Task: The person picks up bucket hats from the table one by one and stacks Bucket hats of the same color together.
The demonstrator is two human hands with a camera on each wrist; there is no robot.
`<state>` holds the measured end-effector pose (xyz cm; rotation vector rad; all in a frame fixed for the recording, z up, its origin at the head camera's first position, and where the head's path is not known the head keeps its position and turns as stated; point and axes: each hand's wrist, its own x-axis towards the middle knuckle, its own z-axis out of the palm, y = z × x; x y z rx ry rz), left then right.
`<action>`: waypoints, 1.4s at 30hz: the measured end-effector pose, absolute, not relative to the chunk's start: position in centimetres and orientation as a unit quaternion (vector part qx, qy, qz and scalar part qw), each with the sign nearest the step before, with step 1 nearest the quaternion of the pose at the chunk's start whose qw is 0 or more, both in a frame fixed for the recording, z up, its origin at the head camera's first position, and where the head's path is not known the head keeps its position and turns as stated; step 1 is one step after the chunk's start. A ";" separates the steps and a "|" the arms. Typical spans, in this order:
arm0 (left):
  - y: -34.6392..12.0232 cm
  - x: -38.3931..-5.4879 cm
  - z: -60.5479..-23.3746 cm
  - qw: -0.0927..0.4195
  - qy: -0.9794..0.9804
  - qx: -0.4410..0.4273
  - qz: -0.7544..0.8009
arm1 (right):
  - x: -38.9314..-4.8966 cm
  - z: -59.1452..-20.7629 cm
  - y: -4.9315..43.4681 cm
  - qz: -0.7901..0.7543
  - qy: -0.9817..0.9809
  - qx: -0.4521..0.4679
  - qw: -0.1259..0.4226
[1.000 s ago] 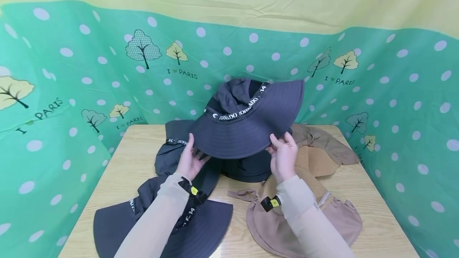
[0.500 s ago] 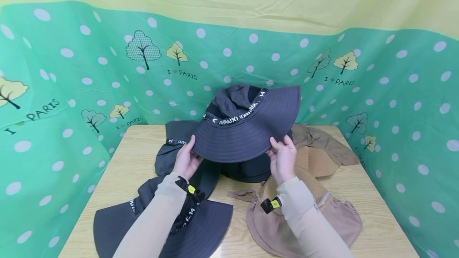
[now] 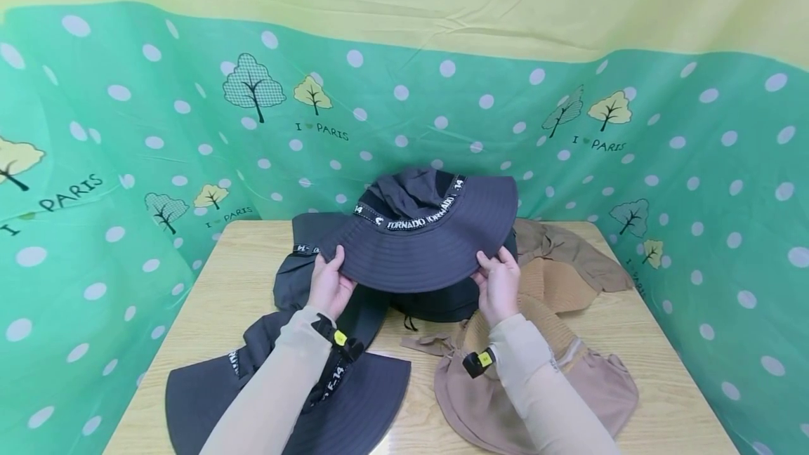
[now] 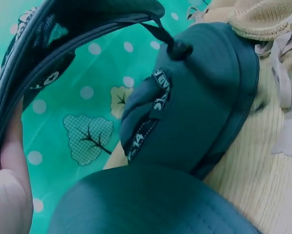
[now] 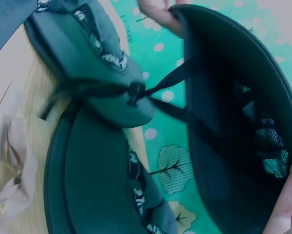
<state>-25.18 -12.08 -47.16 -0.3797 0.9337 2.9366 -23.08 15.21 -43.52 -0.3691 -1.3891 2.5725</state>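
Note:
Both hands hold up a dark grey wide-brimmed sun hat point(image 3: 404, 251) with white TORNADO lettering on its band. My left hand point(image 3: 331, 286) pinches the brim at its left, thumb on top. At the brim's right part, my right hand point(image 3: 498, 286) pinches it the same way. The right wrist view shows the hat's hollow underside, with a black chin cord point(image 5: 177, 78) and toggle point(image 5: 135, 92) dangling from it. Another dark hat point(image 3: 436, 304) lies below on the table, partly hidden by the raised brim.
Two more dark hats lie on the left, one at the back point(image 3: 291, 290) and one in front point(image 3: 360, 399). Tan and pinkish-brown hats point(image 3: 537, 399) with cloth flaps cover the table's point(image 3: 663, 385) right side. A green and yellow curtain point(image 3: 404, 90) encloses the back and sides.
The held hat has come down, its crown dropping the most and its far brim tilting lower. Both hands keep their grip on the brim and have hardly shifted.

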 end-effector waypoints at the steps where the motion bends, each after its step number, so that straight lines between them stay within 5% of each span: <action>1: -12.0 -25.1 -47.1 0.019 0.299 -0.121 0.946 | -23.2 -43.7 15.3 0.867 -0.472 -0.127 0.097; 8: -11.3 -24.5 -46.4 0.030 0.279 -0.116 0.953 | -23.9 -45.2 15.9 0.831 -0.524 -0.173 0.074; 16: -11.0 -23.9 -46.0 0.067 0.255 -0.124 0.956 | -24.3 -45.7 16.5 0.867 -0.455 -0.205 -0.019; 42: -15.1 -22.6 -45.4 0.126 0.348 -0.161 0.915 | -24.6 -46.0 17.6 0.842 -0.488 -0.228 -0.008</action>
